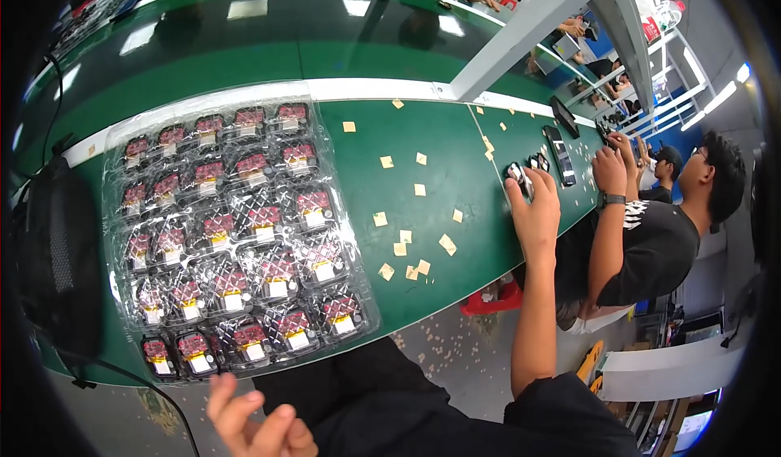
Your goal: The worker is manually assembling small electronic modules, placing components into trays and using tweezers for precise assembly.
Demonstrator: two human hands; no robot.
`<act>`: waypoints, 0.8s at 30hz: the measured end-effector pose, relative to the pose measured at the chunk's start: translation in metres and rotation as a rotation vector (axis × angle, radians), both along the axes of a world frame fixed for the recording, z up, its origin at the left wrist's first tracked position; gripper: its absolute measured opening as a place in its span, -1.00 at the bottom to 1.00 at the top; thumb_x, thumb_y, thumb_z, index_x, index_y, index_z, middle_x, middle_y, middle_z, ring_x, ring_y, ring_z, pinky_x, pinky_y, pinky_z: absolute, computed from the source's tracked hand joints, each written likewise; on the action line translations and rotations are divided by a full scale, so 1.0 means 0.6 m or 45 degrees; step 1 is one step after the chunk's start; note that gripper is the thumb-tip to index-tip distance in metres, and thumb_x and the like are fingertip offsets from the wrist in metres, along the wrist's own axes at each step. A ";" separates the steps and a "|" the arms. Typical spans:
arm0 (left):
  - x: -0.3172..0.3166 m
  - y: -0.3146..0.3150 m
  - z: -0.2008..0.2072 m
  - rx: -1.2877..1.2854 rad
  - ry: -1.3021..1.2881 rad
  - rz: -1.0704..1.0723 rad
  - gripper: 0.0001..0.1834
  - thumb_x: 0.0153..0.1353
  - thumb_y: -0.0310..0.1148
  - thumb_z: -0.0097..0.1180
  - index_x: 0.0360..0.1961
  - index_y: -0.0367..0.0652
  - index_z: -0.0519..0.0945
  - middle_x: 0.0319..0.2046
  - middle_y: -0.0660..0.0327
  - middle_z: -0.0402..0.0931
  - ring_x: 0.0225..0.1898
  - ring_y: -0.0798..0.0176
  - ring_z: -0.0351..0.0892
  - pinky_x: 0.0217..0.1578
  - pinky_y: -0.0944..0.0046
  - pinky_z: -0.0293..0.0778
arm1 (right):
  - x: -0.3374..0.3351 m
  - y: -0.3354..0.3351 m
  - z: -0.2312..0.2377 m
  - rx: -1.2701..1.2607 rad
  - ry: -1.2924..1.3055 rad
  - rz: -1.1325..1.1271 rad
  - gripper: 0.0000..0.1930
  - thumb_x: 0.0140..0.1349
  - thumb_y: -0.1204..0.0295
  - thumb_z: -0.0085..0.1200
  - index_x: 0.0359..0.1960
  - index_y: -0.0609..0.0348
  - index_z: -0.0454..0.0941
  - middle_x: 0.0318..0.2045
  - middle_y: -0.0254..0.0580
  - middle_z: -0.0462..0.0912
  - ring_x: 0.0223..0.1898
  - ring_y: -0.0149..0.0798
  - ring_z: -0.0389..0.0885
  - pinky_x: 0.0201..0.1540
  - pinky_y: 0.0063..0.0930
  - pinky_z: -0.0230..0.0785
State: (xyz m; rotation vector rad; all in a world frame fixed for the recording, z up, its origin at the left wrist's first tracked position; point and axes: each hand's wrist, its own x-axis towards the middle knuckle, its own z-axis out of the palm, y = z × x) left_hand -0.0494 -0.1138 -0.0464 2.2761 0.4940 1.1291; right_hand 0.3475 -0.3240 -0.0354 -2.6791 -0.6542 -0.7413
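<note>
Holds a small, rounded black-and-white part (516,172) in the right hand (537,205), at three o'clock from a clear plastic tray (365,309) nearer the loosely spread left hand (262,436).

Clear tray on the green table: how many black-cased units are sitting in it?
25: the black-cased units sit in the clear tray in five rows of five. Any stacked underneath would be hidden.

White tube lights (720,97) glow above a grey floor (480,380) and green workbench (455,136).
</note>
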 end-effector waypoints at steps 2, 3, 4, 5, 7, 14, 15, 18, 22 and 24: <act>0.002 -0.005 -0.006 -0.039 0.005 -0.118 -0.87 0.35 -0.33 0.18 -0.19 -0.11 0.70 -0.04 0.01 0.50 0.13 -0.24 0.49 0.18 -0.21 0.44 | 0.009 0.009 0.003 -0.007 0.152 0.059 -0.71 0.24 0.28 0.25 -0.18 0.30 0.62 -0.17 0.07 0.64 -0.14 0.12 0.63 -0.05 -0.18 0.47; 0.002 -0.011 -0.005 -0.058 0.007 -0.137 -0.87 0.34 -0.34 0.19 -0.20 -0.11 0.70 -0.05 0.02 0.50 0.12 -0.24 0.49 0.18 -0.22 0.44 | 0.008 0.014 0.006 -0.006 0.156 0.071 -0.71 0.24 0.28 0.25 -0.18 0.30 0.62 -0.17 0.07 0.64 -0.14 0.12 0.63 -0.05 -0.18 0.47; 0.002 -0.016 -0.007 -0.063 -0.006 -0.154 -0.87 0.34 -0.33 0.19 -0.20 -0.11 0.70 -0.06 0.03 0.50 0.12 -0.23 0.50 0.19 -0.23 0.44 | 0.008 0.015 0.008 -0.025 0.233 0.032 -0.71 0.22 0.29 0.27 -0.19 0.29 0.62 -0.18 0.07 0.65 -0.17 0.11 0.63 -0.08 -0.16 0.46; 0.004 -0.020 -0.009 -0.068 -0.018 -0.173 -0.87 0.34 -0.33 0.20 -0.20 -0.11 0.71 -0.07 0.03 0.50 0.12 -0.22 0.50 0.19 -0.23 0.44 | 0.011 0.014 0.008 -0.044 0.310 -0.008 -0.71 0.20 0.30 0.29 -0.20 0.29 0.61 -0.20 0.07 0.65 -0.21 0.11 0.63 -0.10 -0.15 0.45; 0.007 -0.021 -0.007 -0.067 -0.015 -0.196 -0.88 0.32 -0.35 0.21 -0.20 -0.12 0.70 -0.08 0.04 0.50 0.10 -0.20 0.52 0.14 -0.20 0.50 | 0.014 0.014 0.003 -0.038 0.241 0.065 -0.72 0.18 0.33 0.32 -0.22 0.29 0.59 -0.24 0.06 0.66 -0.29 0.10 0.63 -0.17 -0.14 0.45; 0.037 -0.018 0.014 -0.596 -0.243 -0.604 -0.85 0.27 -0.43 0.26 -0.28 -0.33 0.65 -0.39 0.03 0.60 -0.34 -0.04 0.68 -0.29 0.12 0.63 | -0.001 0.021 0.005 0.048 0.160 0.134 -0.69 0.18 0.32 0.36 -0.19 0.24 0.55 -0.33 0.01 0.68 -0.32 0.07 0.66 -0.27 -0.19 0.45; 0.041 -0.018 0.017 -0.595 -0.249 -0.617 -0.85 0.27 -0.43 0.26 -0.28 -0.33 0.65 -0.39 0.03 0.60 -0.34 -0.04 0.68 -0.29 0.12 0.63 | -0.009 0.026 -0.002 0.051 0.096 0.170 -0.69 0.18 0.34 0.36 -0.17 0.24 0.55 -0.31 -0.01 0.70 -0.32 0.04 0.67 -0.29 -0.23 0.46; 0.032 -0.013 0.009 -0.981 -0.172 -0.668 -0.71 0.32 -0.29 0.26 -0.18 -0.37 0.62 -0.25 -0.05 0.59 -0.21 -0.04 0.68 -0.22 0.11 0.63 | -0.112 0.089 0.025 0.345 0.599 0.510 -0.68 0.13 0.35 0.40 -0.15 0.18 0.58 -0.17 -0.10 0.72 -0.26 -0.10 0.72 -0.28 -0.35 0.52; 0.027 -0.041 -0.001 -1.650 -0.268 -0.652 -0.28 0.24 0.00 0.34 0.14 -0.41 0.42 0.09 -0.06 0.45 0.05 -0.04 0.60 -0.02 0.11 0.59 | -0.226 0.121 0.039 0.217 0.644 1.498 -0.68 0.06 0.38 0.39 -0.17 0.14 0.60 0.03 -0.11 0.67 -0.34 -0.25 0.73 -0.44 -0.49 0.54; 0.030 -0.047 0.004 -1.689 -0.254 -0.571 -0.22 0.18 0.05 0.38 0.15 -0.39 0.42 0.07 -0.03 0.47 0.07 0.01 0.59 0.00 0.16 0.58 | -0.279 0.128 0.046 0.268 0.718 1.717 -0.68 0.09 0.25 0.37 -0.21 0.16 0.64 -0.01 -0.07 0.68 -0.36 -0.26 0.72 -0.39 -0.47 0.54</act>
